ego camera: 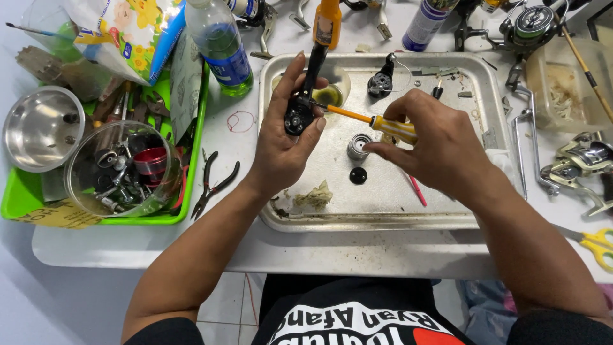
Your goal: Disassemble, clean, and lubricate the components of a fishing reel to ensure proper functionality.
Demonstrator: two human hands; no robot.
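My left hand (284, 137) grips a black fishing reel part (298, 115) with a long black and orange handle (325, 25), held above a metal tray (383, 214). In my right hand (434, 144) is a yellow-handled screwdriver (383, 124), its orange shaft and tip touching the reel part. A small silver spool (358, 145) and a black round cap (358, 175) lie on the tray just below the screwdriver. Another black reel piece (382, 82) rests further back on the tray.
Black pliers (214, 182) lie left of the tray. A green bin (25, 198) holds a steel bowl (41, 128) and a clear bowl of parts (121, 169). A green bottle (220, 45) stands behind. Reels (584, 160), yellow scissors (597, 243) and a plastic tub (568, 89) sit right.
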